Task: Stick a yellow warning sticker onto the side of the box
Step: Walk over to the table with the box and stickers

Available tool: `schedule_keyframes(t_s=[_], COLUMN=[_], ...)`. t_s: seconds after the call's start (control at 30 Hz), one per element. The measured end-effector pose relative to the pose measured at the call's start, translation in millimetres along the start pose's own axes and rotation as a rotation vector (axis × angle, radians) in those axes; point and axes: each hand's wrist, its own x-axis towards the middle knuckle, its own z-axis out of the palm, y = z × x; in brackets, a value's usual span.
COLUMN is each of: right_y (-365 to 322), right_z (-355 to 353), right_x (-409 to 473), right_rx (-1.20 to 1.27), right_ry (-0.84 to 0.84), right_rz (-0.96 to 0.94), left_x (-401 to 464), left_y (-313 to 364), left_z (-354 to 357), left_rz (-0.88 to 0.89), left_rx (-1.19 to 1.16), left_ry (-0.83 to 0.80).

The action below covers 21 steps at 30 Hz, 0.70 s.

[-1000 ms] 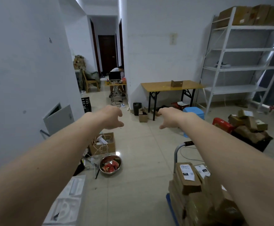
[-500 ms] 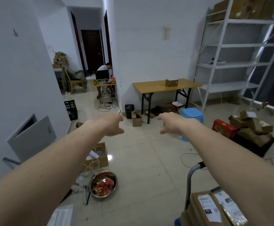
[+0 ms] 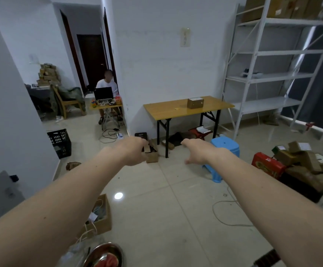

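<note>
I have both arms stretched out ahead over the tiled floor. My left hand [image 3: 135, 151] hangs loosely curled with nothing in it, and my right hand [image 3: 199, 152] is relaxed and spread, fingers pointing down, also holding nothing. The cardboard box [image 3: 195, 102] sits on the yellow bench [image 3: 166, 110] against the far wall, well apart from both hands. A small yellow sticker [image 3: 176, 108] lies flat on the bench just left of the box. A blue stool [image 3: 225, 145] stands near my right wrist
</note>
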Motion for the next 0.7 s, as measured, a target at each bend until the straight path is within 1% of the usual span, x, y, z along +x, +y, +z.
schedule_keyframes(t_s=[0.2,0.33,0.43,0.57,0.63,0.7], right_y=[32,51,56,60,63,71], right_z=[0,0,-12,-31,-36,-36], right_x=[120,204,266,340,370,398], right_rx=[0.006,-0.019,-0.018,-0.037,-0.037,-0.035], right_ry=[0.001,-0.014,-0.04,0.005,0.018,0.009], right_rz=[0.015,0.066,0.101,0.117,0.124,0.134], left_x=[124,210,267,352,392,425], left_y=[-41,-64,-90,-132,-140,-136], left_z=[12,17,12,-4,-7,-4], left_rz=[-0.019,0.041,0.086,0.054,0.061,0.103], left_rx=[0.0,-0.054,-0.067,-0.086,-0.074,-0.053], left_ry=[-0.056,-0.067,-0.079,-0.043,-0.035,-0.059])
